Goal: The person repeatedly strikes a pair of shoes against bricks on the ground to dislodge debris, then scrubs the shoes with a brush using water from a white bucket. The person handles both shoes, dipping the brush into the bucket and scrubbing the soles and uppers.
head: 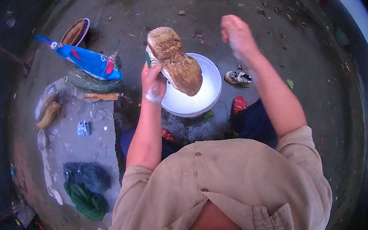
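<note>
My left hand (pixel 153 82) grips a shoe (pixel 176 60) by its side, with the dirty brown sole turned up. Suds cling to that wrist. Beneath the shoe stands a white basin (pixel 207 97) of foamy water, partly covered by it. Off to the upper right, my right hand (pixel 235 31) is raised over the ground with its fingers curled in; it is slightly blurred, and nothing shows in it. A second shoe (pixel 238 78), small and dark with light straps, lies on the wet ground right of the basin.
On the left, a concrete slab (pixel 96 148) bears a crumpled blue-white cloth (pixel 84 128) and dark green netting or cloth (pixel 85 199). A blue plastic pouch (pixel 86 62) lies by a long green gourd (pixel 94 82) and a wooden piece (pixel 101 96). Behind stands a tilted round container (pixel 85 32).
</note>
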`<move>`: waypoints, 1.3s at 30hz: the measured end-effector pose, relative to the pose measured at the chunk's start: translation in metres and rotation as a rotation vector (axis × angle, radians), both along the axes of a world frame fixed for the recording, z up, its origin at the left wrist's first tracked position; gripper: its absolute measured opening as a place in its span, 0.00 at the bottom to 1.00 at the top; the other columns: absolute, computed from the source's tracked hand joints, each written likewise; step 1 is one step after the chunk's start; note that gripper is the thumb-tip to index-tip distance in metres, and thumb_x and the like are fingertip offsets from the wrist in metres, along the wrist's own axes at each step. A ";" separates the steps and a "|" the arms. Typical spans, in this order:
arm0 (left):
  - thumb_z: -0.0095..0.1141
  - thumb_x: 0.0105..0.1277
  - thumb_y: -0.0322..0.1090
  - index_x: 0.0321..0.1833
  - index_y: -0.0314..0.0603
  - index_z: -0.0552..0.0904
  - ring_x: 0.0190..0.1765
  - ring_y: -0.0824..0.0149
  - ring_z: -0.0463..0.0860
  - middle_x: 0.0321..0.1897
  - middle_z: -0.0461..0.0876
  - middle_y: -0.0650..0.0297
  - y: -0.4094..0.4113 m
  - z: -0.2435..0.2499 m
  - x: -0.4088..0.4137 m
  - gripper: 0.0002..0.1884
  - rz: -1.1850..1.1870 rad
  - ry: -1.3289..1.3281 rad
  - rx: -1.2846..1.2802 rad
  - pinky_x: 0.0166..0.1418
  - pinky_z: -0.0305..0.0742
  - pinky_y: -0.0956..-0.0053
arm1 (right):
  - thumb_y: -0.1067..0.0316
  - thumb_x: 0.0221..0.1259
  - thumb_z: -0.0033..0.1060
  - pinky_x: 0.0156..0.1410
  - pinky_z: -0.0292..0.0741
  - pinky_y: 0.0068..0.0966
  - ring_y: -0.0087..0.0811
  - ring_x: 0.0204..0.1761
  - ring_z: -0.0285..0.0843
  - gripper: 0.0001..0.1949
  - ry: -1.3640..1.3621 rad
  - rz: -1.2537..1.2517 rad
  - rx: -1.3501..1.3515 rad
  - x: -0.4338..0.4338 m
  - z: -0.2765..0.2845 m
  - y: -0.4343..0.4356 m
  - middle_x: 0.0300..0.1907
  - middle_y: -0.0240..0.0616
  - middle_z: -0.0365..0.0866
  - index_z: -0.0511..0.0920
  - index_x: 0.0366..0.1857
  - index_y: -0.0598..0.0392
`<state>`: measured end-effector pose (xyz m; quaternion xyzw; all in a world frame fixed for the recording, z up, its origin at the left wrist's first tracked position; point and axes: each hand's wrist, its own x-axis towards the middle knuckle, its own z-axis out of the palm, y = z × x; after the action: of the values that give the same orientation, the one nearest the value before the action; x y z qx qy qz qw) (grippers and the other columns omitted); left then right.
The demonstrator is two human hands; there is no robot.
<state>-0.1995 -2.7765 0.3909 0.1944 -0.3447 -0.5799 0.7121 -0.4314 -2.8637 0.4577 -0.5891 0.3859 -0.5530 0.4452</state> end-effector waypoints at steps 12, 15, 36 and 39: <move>0.54 0.55 0.30 0.62 0.34 0.63 0.58 0.57 0.73 0.56 0.72 0.55 -0.018 -0.007 -0.038 0.29 -0.066 -0.159 0.015 0.63 0.66 0.62 | 0.63 0.53 0.63 0.49 0.74 0.24 0.24 0.41 0.75 0.26 0.514 0.236 0.072 -0.070 -0.036 -0.027 0.42 0.36 0.78 0.69 0.58 0.57; 0.54 0.55 0.29 0.60 0.34 0.65 0.55 0.60 0.74 0.54 0.73 0.56 -0.028 -0.004 -0.049 0.27 -0.081 -0.204 0.033 0.61 0.67 0.65 | 0.68 0.52 0.64 0.48 0.74 0.22 0.24 0.41 0.76 0.24 0.160 0.356 0.078 -0.028 -0.007 0.001 0.39 0.37 0.79 0.71 0.55 0.60; 0.56 0.57 0.25 0.50 0.34 0.74 0.41 0.69 0.80 0.40 0.80 0.61 -0.132 0.013 -0.179 0.16 -0.263 -0.417 0.108 0.48 0.73 0.74 | 0.76 0.52 0.51 0.38 0.74 0.19 0.21 0.32 0.74 0.08 0.028 0.013 0.246 -0.138 -0.032 -0.076 0.32 0.31 0.78 0.77 0.37 0.59; 0.58 0.58 0.26 0.47 0.35 0.76 0.38 0.72 0.80 0.38 0.80 0.63 -0.141 0.020 -0.217 0.14 -0.288 -0.395 0.112 0.44 0.74 0.77 | 0.76 0.53 0.51 0.37 0.73 0.19 0.21 0.31 0.73 0.06 0.238 -0.169 0.204 -0.180 -0.039 -0.080 0.28 0.29 0.76 0.77 0.33 0.58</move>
<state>-0.4166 -2.9170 0.4106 0.2919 -0.4689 -0.6444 0.5289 -0.6117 -2.9440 0.4189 -0.5678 0.5381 -0.4726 0.4059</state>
